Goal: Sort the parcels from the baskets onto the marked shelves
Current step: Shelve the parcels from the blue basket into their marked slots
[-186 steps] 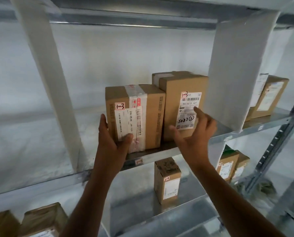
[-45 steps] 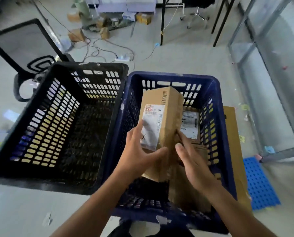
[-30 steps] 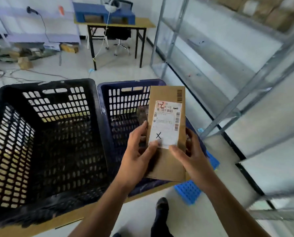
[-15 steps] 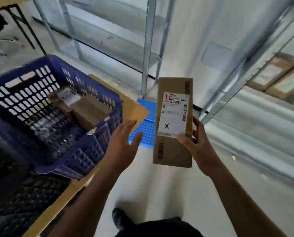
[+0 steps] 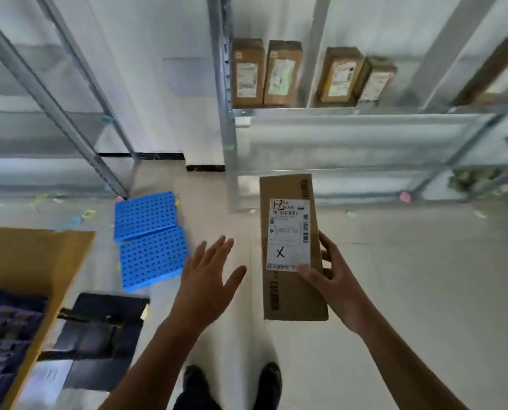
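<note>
My right grip [image 5: 335, 285] pinches one parcel [image 5: 291, 294] between thumb and fingers, upright above the floor, long axis vertical, "1-2" label end uppermost, facing me. My left grip [image 5: 208, 279] hangs spread beside it. Four boxes [image 5: 248, 72] stand on the shelf [image 5: 365, 112] beyond, with a blurred fifth at right.

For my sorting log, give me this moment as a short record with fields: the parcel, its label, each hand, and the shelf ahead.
parcel: brown cardboard box, held upright above the floor
label: white, red 1-2 at top, black X below
right hand: grips the parcel's right side
left hand: open, apart from the parcel
shelf: labelled boxes standing in a row
</note>
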Available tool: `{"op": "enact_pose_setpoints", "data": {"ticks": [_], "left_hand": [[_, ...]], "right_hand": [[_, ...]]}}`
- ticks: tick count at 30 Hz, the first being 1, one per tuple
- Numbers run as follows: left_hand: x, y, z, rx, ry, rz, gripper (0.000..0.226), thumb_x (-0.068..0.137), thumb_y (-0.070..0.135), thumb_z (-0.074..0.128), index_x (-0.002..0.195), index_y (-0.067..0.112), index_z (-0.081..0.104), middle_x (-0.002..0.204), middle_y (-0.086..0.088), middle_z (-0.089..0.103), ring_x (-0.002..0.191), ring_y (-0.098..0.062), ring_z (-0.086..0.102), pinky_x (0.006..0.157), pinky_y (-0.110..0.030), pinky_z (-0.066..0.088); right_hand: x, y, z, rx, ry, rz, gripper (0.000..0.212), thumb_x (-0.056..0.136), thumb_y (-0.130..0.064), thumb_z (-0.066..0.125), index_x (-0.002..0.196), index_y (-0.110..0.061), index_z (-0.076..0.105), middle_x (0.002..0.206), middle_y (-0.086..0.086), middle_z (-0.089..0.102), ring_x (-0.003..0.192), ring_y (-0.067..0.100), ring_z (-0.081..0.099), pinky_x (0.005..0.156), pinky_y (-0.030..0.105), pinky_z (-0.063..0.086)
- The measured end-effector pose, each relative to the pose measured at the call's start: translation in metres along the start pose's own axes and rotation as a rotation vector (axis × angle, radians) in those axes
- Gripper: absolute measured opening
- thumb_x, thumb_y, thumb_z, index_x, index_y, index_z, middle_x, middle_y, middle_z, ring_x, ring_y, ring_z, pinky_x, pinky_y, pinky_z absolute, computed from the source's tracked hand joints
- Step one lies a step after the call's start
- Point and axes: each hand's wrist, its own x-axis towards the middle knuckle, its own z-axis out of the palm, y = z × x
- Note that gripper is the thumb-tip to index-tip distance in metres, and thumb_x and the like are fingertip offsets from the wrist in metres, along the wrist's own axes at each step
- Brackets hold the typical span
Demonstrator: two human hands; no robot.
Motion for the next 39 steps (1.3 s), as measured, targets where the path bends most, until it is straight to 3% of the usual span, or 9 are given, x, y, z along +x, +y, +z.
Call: {"op": "enact_pose_setpoints", "data": {"ticks": [4, 9, 15, 24, 28, 35, 39], "left_hand": [[0.041, 0.058, 0.014, 0.028, -0.014, 0.144, 0.084, 0.085, 0.082, 0.016, 0.16, 0.043, 0.015, 0.168, 0.019, 0.006, 0.155, -0.011, -0.006, 0.125, -0.044, -0.001], [0.11, 0.118, 0.032, 0.083, -0.034, 0.3, 0.078, 0.091, 0.076, 0.023, 0.16, 0.041, 0.013, 0.168, 0.019, 0.005, 0.155, -0.012, -0.007, 0.123, -0.041, -0.003], [0.201, 0.173, 0.05, 0.041, -0.011, 0.426, 0.086, 0.084, 0.088, 0.006, 0.158, 0.045, 0.009, 0.161, 0.023, -0.002, 0.154, -0.012, -0.009, 0.124, -0.047, 0.001], [0.325, 0.259, 0.066, 0.047, -0.033, 0.554, 0.083, 0.088, 0.083, 0.009, 0.159, 0.041, 0.019, 0.169, 0.012, 0.013, 0.158, -0.021, 0.003, 0.125, -0.048, 0.004], [0.352, 0.299, 0.087, 0.079, -0.096, 0.608, 0.083, 0.088, 0.081, 0.011, 0.16, 0.039, 0.02, 0.17, 0.011, 0.012, 0.158, -0.022, 0.003, 0.125, -0.047, 0.003], [0.379, 0.369, 0.136, 0.158, -0.212, 0.657, 0.082, 0.087, 0.082, 0.014, 0.159, 0.043, 0.017, 0.17, 0.016, 0.008, 0.159, -0.019, 0.0, 0.123, -0.044, -0.003], [0.389, 0.416, 0.156, 0.206, -0.198, 0.621, 0.079, 0.09, 0.076, 0.022, 0.16, 0.04, 0.021, 0.17, 0.012, 0.013, 0.159, -0.022, 0.004, 0.127, -0.05, 0.005]], "right_hand": [[0.003, -0.003, -0.06, 0.093, 0.128, -0.031, 0.108, 0.059, -0.076, 0.085, 0.151, -0.053, 0.034, 0.136, -0.01, 0.06, 0.117, 0.022, 0.069, 0.088, 0.05, 0.064], [0.024, -0.017, -0.116, 0.144, 0.252, -0.111, 0.087, 0.068, -0.07, 0.083, 0.143, -0.061, 0.038, 0.131, -0.015, 0.061, 0.119, 0.024, 0.067, 0.088, 0.053, 0.063], [0.065, -0.046, -0.172, 0.151, 0.362, -0.153, 0.089, 0.071, -0.064, 0.084, 0.146, -0.058, 0.037, 0.135, -0.009, 0.059, 0.122, 0.027, 0.065, 0.092, 0.056, 0.061], [0.133, -0.085, -0.248, 0.15, 0.524, -0.1, 0.098, 0.064, -0.067, 0.081, 0.148, -0.058, 0.033, 0.141, -0.005, 0.054, 0.123, 0.03, 0.064, 0.091, 0.061, 0.06], [0.149, -0.072, -0.275, 0.231, 0.583, -0.049, 0.098, 0.072, -0.061, 0.083, 0.153, -0.052, 0.029, 0.145, 0.0, 0.053, 0.123, 0.033, 0.064, 0.091, 0.062, 0.059], [0.158, -0.04, -0.356, 0.288, 0.599, 0.006, 0.114, 0.057, -0.072, 0.087, 0.153, -0.054, 0.028, 0.145, -0.005, 0.05, 0.124, 0.033, 0.063, 0.088, 0.059, 0.061], [0.165, -0.026, -0.418, 0.304, 0.559, -0.028, 0.103, 0.071, -0.054, 0.083, 0.156, -0.049, 0.026, 0.147, -0.002, 0.049, 0.125, 0.034, 0.062, 0.089, 0.062, 0.06]]}}
